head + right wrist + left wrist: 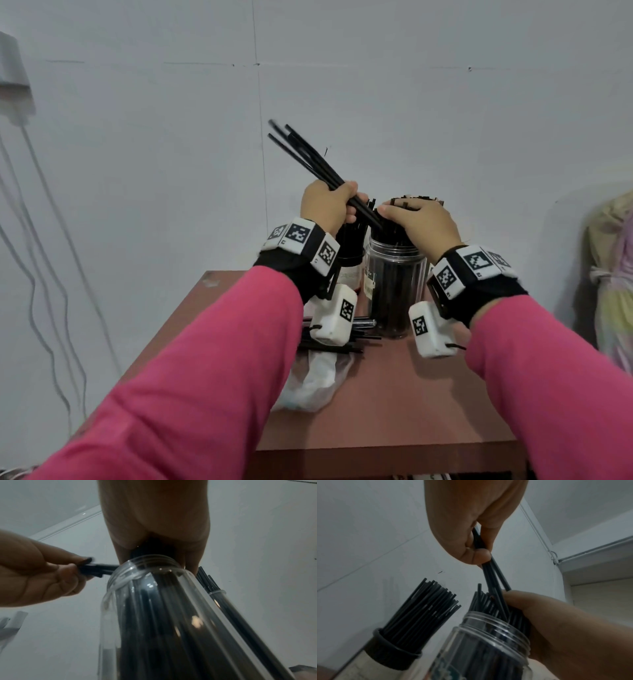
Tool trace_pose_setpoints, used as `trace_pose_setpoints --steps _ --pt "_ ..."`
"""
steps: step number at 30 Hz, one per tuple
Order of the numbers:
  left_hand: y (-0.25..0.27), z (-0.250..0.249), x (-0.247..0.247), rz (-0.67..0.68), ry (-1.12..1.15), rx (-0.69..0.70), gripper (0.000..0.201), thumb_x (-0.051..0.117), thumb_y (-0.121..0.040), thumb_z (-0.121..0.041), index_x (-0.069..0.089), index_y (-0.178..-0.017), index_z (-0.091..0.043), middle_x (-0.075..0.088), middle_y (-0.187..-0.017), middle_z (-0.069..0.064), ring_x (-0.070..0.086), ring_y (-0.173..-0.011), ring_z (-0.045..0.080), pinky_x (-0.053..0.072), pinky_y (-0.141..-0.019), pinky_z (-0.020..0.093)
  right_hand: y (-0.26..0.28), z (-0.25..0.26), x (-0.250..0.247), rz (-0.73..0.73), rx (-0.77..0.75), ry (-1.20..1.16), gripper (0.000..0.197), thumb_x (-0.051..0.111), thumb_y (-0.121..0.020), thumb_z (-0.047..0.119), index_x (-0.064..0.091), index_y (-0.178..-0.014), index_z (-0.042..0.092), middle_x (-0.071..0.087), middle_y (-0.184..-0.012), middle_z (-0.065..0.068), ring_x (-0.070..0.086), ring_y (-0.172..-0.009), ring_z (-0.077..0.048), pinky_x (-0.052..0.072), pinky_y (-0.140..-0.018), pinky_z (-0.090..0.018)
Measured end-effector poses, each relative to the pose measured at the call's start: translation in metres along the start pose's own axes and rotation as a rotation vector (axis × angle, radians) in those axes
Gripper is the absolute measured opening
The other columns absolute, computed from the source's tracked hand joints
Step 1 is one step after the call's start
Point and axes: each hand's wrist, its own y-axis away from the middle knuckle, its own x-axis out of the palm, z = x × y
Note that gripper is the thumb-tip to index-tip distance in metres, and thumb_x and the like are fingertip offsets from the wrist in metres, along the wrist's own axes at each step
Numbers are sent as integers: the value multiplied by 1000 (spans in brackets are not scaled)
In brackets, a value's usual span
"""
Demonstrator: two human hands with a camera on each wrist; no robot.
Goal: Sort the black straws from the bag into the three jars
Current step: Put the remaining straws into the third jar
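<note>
My left hand [329, 205] grips a small bunch of black straws [301, 154] that slants up to the left, its lower ends dipping into the clear jar [394, 291]. In the left wrist view the left hand [476, 553] grips those straws [496, 577] above the jar [488, 642]. My right hand [418, 219] curls over and round the straws standing in that jar. A black-rimmed jar [349, 253] full of straws stands behind on the left. The right wrist view shows a third jar [217, 593] with straws behind the clear jar [171, 615].
A clear plastic bag [315, 377] lies on the brown table [394, 394] in front of the jars, with loose black straws [329, 346] at its mouth. The wall is close behind the jars. Cloth [613, 291] hangs at the right, cables [34, 274] at the left.
</note>
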Motion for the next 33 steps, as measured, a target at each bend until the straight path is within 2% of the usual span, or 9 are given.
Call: trace_pose_setpoints --steps 7,10,12,14,16,19,23,28,33 --pt "-4 11 20 43 -145 13 13 59 -92 -9 54 -79 -8 62 -70 6 50 -50 13 47 -47 21 -1 -1 -2 40 -25 57 27 54 -89 57 69 -77 38 68 -86 16 62 -90 -10 46 -83 -31" --pt "3 20 25 133 -204 71 11 63 -91 -12 54 -85 -16 57 -70 2 53 -54 12 49 -54 24 -4 -2 -6 76 -44 127 56 35 -92 67 67 -77 24 68 -83 6 61 -87 -18 45 -82 -37" --pt "8 31 26 219 -201 106 11 65 -88 -9 59 -93 -17 63 -82 3 60 -69 14 51 -67 24 -5 -3 -8 93 -63 154 73 23 -92 71 70 -88 15 70 -90 -3 61 -89 -21 43 -82 -37" --pt "12 43 26 266 -247 148 20 70 -83 -13 63 -101 -18 65 -95 8 64 -81 18 53 -78 26 -5 -2 -8 107 -83 165 82 15 -89 72 70 -93 11 69 -93 -6 60 -90 -22 41 -77 -35" --pt "14 49 25 270 -308 179 28 72 -80 -15 64 -107 -17 66 -95 13 65 -82 23 54 -77 30 -3 -2 -9 121 -101 159 86 13 -86 73 69 -89 8 68 -90 -9 60 -87 -24 40 -75 -36" --pt "11 43 25 229 -251 114 20 68 -86 -8 64 -105 -10 62 -77 -2 59 -65 8 49 -63 21 -3 -2 -9 118 -106 157 79 18 -90 70 64 -81 6 67 -85 -10 61 -86 -26 43 -77 -36" --pt "0 26 29 78 -108 -2 8 65 -89 -9 59 -95 -9 58 -70 -1 53 -50 4 45 -46 17 -5 -4 -9 135 -97 155 94 13 -80 78 67 -106 6 68 -103 -13 62 -98 -27 44 -90 -39" --pt "-9 29 34 -66 -19 -45 14 69 -86 -10 61 -96 -5 63 -83 7 54 -54 11 47 -48 21 -5 -1 -8 137 -101 158 95 14 -80 77 66 -102 0 67 -103 -19 61 -96 -30 44 -85 -37" --pt "-9 34 35 -158 16 -74 15 69 -86 -13 59 -94 -6 62 -76 4 54 -45 10 55 -56 28 -7 -4 -7 129 -99 157 86 20 -91 69 59 -90 -7 62 -84 -19 57 -82 -33 37 -70 -33"
